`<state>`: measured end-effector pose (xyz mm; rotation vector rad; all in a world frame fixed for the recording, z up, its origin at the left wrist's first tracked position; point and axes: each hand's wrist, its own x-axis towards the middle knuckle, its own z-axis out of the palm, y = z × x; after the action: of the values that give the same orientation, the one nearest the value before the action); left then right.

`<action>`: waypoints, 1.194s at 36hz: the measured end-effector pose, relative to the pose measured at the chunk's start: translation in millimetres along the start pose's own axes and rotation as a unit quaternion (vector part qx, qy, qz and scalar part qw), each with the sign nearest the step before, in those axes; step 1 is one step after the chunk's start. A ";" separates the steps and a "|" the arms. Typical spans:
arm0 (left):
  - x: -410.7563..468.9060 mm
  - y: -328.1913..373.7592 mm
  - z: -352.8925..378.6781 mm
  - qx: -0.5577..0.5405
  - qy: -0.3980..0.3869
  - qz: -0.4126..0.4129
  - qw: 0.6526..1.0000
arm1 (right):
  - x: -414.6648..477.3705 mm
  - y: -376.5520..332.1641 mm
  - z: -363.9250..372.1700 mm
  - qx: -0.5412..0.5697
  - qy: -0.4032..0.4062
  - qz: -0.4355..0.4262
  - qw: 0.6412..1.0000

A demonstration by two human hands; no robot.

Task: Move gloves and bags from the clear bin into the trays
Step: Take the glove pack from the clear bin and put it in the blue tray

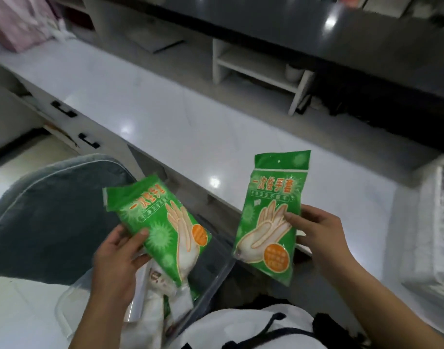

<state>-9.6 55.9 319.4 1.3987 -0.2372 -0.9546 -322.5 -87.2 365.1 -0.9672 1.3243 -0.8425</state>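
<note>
Each hand holds one green pack of disposable gloves above the clear bin [216, 275], which sits low in front of the person, below the near edge of the white surface [145, 117]. The left hand [117, 260] has its grip pinched on the left glove pack [163, 227], thumb on the printed face and fingers behind, the pack tilted with its top toward the upper left and its lower end reaching down into the bin. The right hand [316, 235] pinches the right glove pack [271, 217] at its right edge, holding it nearly upright over the surface's near edge. More packs [163, 298] lie inside the bin. A white slatted tray [440, 222] rests at the surface's right end. A grey cushioned chair [52, 217] stands beside the bin on the left.
</note>
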 end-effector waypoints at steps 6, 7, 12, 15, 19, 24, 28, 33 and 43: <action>-17.8 27.3 53.0 0.000 -0.107 0.016 0.994 | 17.6 -4.3 -62.0 0.027 0.044 0.021 0.998; -19.9 28.2 62.6 -0.004 -0.121 0.013 0.993 | 22.7 -3.7 -72.0 0.026 0.054 0.030 0.998; -32.4 22.4 111.7 -0.019 -0.181 -0.024 0.983 | 51.5 -1.7 -114.7 -0.004 0.079 0.094 0.992; -40.2 14.7 141.6 -0.005 -0.208 -0.042 0.977 | 60.5 -1.6 -133.3 0.003 0.082 0.117 0.990; -51.0 5.6 179.5 0.019 -0.238 -0.062 0.969 | 50.8 0.3 -148.0 -0.023 0.093 0.095 0.991; -64.4 -9.6 220.1 0.048 -0.285 -0.093 0.953 | 16.7 1.1 -160.6 0.034 -0.007 0.041 0.999; -69.8 -27.0 246.5 0.072 -0.303 -0.135 0.941 | 6.6 8.4 -170.3 0.079 -0.074 0.076 0.991; -67.3 -49.7 271.3 0.129 -0.270 -0.160 0.941 | 13.6 19.2 -180.1 0.091 -0.040 0.101 0.990; -15.8 -73.5 312.2 0.206 -0.244 -0.121 0.940 | 56.7 25.7 -163.9 0.043 0.087 0.099 0.990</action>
<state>-255.9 -150.2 326.9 1.5716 -0.6790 -1.5199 -482.2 -143.9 320.2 -0.6938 1.4944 -0.8373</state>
